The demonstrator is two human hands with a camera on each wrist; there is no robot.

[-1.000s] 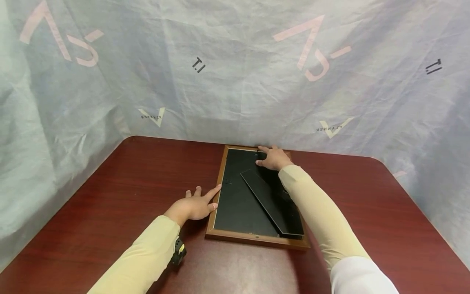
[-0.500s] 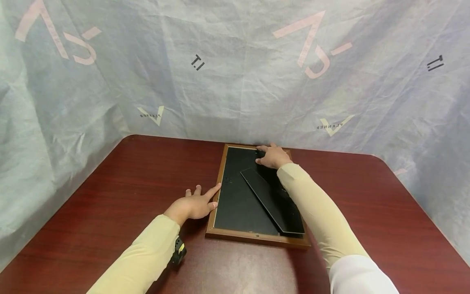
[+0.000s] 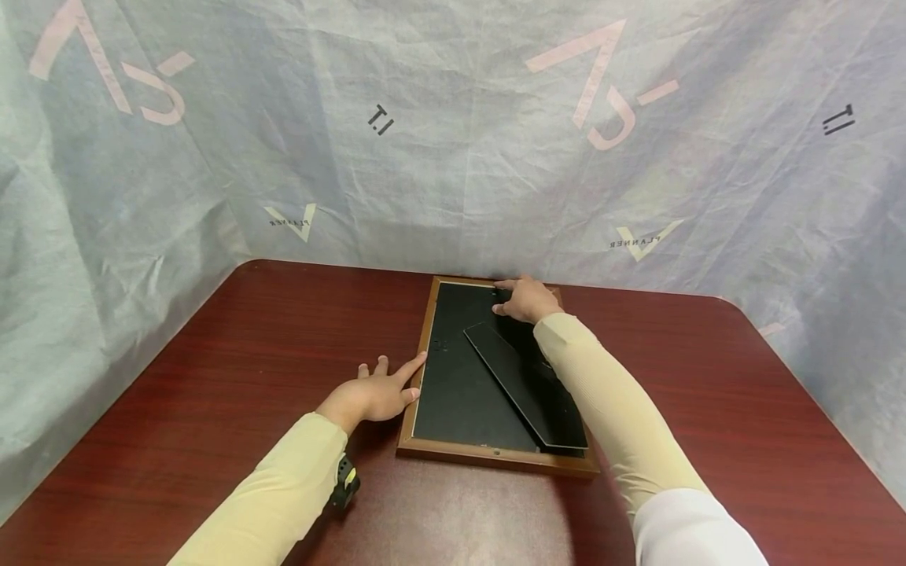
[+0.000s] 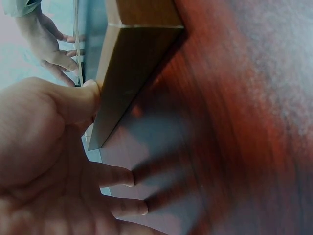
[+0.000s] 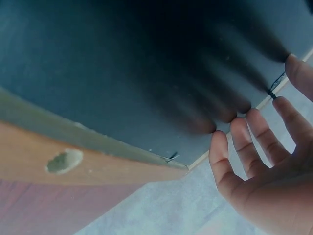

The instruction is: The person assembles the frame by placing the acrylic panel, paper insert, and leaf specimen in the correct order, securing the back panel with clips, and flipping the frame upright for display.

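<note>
A picture frame lies face down, its brown wooden rim (image 3: pixel 453 451) around a black backing board (image 3: pixel 449 401). Hinged on the board is a black easel leg (image 3: pixel 520 385), slanting toward the near right corner. My left hand (image 3: pixel 371 395) touches the left rim with forefinger and thumb, its fingers spread; the left wrist view has the thumb against the frame's side. At the far edge is my right hand (image 3: pixel 529 300), fingers extended and slightly bent along the rim. In the right wrist view its forefinger meets a small black tab (image 5: pixel 273 93).
The frame rests on a reddish-brown table (image 3: pixel 283 354), its far rim close to the table's back edge. A pale printed sheet (image 3: pixel 425 157) hangs behind and at both sides. A hole (image 5: pixel 64 161) shows in the rim.
A raised finger of my right hand has come down a little toward the far rim. My left hand and the frame have stayed in place.
</note>
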